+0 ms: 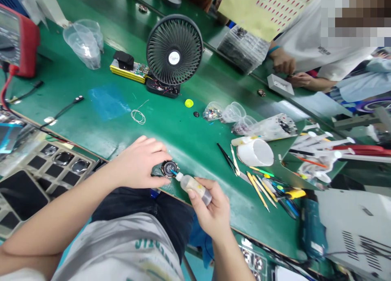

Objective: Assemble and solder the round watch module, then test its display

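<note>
A round black watch body (169,167) with a metal edge lies on the green bench near its front edge. My left hand (143,163) grips it from the left, thumb below and fingers above. In my right hand (214,207) is a small translucent dropper bottle (195,187), tilted, with a white cap and a blue needle tip. That tip points onto the watch's dark face; whether it touches, I cannot tell. Some liquid shows in the lower part of the bottle.
A black desk fan (174,49) stands ahead. Tweezers (226,156), a white cup (255,152) and several hand tools lie to the right. On the left are a red multimeter (29,45) and a tray of watch parts (62,159). Across the bench, a co-worker's hands (288,69) handle something small.
</note>
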### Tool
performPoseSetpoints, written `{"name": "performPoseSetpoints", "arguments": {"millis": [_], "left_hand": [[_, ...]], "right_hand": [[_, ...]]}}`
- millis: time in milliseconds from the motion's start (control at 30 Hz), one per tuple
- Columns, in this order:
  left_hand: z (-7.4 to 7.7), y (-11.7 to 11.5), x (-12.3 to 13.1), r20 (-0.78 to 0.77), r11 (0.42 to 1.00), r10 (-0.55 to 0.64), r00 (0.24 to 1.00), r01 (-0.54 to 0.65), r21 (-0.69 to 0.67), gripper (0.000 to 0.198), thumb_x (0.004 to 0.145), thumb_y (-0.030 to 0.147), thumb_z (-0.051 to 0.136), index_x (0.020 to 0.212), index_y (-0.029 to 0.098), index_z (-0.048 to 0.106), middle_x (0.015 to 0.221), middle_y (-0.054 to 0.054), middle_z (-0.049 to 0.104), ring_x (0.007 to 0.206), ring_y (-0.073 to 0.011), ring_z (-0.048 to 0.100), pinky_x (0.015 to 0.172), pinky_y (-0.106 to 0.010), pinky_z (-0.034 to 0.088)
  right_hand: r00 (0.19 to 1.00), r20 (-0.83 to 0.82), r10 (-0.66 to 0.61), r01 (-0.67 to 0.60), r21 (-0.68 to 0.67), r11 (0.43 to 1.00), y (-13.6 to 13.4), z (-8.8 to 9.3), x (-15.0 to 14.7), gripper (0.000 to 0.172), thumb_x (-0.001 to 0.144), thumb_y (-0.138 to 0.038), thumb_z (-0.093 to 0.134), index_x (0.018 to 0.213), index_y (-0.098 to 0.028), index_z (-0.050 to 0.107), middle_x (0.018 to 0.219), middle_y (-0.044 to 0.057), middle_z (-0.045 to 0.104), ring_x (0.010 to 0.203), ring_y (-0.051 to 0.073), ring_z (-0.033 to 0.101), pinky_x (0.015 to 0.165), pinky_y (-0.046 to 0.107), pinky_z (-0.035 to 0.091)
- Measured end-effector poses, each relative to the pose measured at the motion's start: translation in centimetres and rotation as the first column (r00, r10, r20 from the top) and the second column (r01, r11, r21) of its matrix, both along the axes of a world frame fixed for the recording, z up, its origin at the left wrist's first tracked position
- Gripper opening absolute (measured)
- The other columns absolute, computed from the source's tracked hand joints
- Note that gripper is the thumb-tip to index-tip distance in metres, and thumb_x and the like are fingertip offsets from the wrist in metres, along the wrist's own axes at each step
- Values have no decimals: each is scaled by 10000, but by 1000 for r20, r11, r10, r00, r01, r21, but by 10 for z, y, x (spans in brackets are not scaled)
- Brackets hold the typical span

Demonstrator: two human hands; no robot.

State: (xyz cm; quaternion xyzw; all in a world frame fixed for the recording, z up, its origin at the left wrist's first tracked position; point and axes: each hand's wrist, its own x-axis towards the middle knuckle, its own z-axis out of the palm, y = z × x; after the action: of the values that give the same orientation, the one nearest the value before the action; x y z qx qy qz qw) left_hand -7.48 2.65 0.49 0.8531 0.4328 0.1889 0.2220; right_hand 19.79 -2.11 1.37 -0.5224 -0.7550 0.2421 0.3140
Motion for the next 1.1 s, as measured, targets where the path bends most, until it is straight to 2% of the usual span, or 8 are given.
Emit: {"name": "performPoseSetpoints", "arguments": {"millis": [200, 467, 667, 900, 1100], "left_hand": [[-1, 0, 0, 15, 1000, 7, 1000, -7, -15, 451, 897, 581, 685, 1197, 244, 703, 1128, -53, 686, 1067, -269, 591, 913, -420, 370], [0, 1, -1, 8, 1000, -8, 1000, 8, 18, 460, 905, 575, 697, 1208, 229, 699, 1129, -45, 691, 1062, -265, 596, 890, -412, 359], [0, 0, 1, -25, 999, -19, 1000, 21, 49, 381, 947, 479, 642, 1253, 256, 688, 1136, -51, 680, 1055, -262, 588, 863, -411, 346], [-1, 1, 1, -26, 999, -16, 1000, 17, 50, 357, 949, 492, 637, 1216, 265, 707, 1092, -42, 675, 1031, -254, 590, 856, -409, 350], [-2, 0, 2, -10, 998, -7, 1000, 7, 55, 345, 944, 462, 645, 1215, 256, 699, 1093, -37, 676, 1035, -247, 589, 862, -401, 344]], "right_hand": [[1000, 10, 0, 0, -9, 1000, -1, 2, 1, 211, 951, -399, 708, 1068, -226, 679, 874, 48, 796, 605, 175, 717, 575, 274, 590], [1000, 22, -21, 21, 20, 1000, -1, 0, -1, 206, 955, -380, 705, 1085, -223, 679, 823, 29, 780, 576, 163, 700, 559, 258, 582], [999, 39, -4, 2, 53, 999, 0, 1, -1, 193, 964, -362, 705, 1094, -226, 661, 842, 24, 776, 604, 161, 708, 580, 252, 582], [999, 27, 30, -31, 67, 997, 0, 0, -1, 185, 963, -343, 710, 1097, -227, 655, 870, 28, 781, 632, 160, 716, 589, 243, 575], [999, 33, -9, 6, 71, 997, -2, -2, 0, 189, 968, -353, 707, 1096, -222, 657, 833, 14, 765, 616, 153, 704, 586, 239, 567]]}}
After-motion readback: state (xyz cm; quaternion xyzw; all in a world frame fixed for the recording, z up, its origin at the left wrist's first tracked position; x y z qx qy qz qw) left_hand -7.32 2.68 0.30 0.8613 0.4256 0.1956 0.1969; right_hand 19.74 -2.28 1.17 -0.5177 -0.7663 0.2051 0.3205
